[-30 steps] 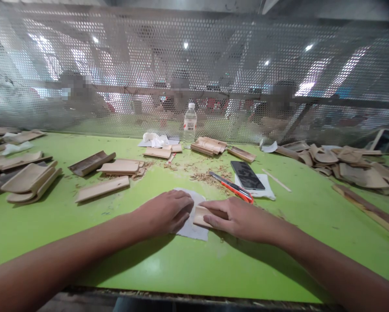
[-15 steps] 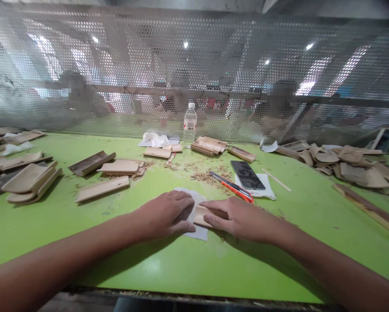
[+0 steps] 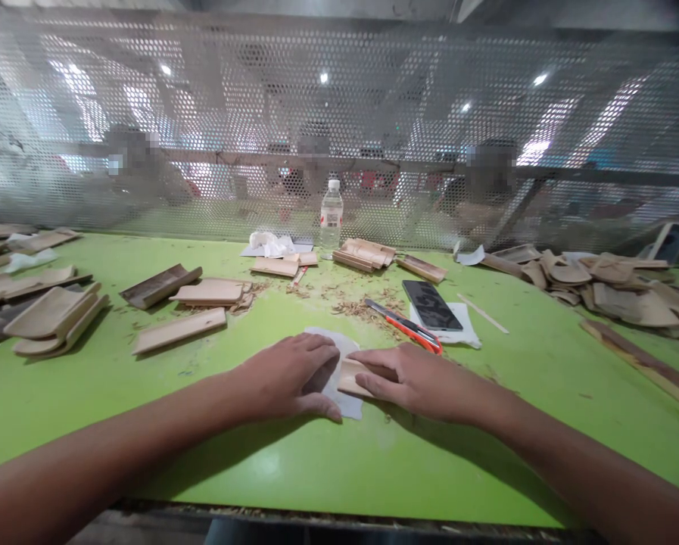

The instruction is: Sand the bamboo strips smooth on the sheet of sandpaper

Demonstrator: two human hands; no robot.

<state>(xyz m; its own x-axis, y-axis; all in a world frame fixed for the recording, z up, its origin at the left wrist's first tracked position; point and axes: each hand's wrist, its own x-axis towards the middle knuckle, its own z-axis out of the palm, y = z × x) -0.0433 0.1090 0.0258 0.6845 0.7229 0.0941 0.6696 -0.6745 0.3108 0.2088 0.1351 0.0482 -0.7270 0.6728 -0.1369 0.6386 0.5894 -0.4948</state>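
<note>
My right hand (image 3: 424, 382) grips a short curved bamboo piece (image 3: 349, 376), thumb on the near side and fingers over the far side. Most of the piece is hidden under that hand. Its left end lies over a pale sheet of paper (image 3: 347, 409) on the table. My left hand (image 3: 294, 376) rests on the left part of this sheet, fingers bent down and thumb spread apart from them. A small gap separates the left hand from the bamboo. Beyond the right hand lies an orange and grey utility knife (image 3: 404, 325), its blade end pointing away to the left.
On the green table (image 3: 248, 462) stand a water bottle (image 3: 331, 216) and a phone (image 3: 432, 306) lying on white paper. Bamboo pieces (image 3: 180, 331) lie left, with a bamboo pile (image 3: 612, 284) at right. Shavings (image 3: 350, 308) are scattered centrally. People sit behind a perforated screen (image 3: 231, 98).
My left thumb has shifted slightly toward me, farther from the fingers. The right hand and the bamboo piece stay practically where they were.
</note>
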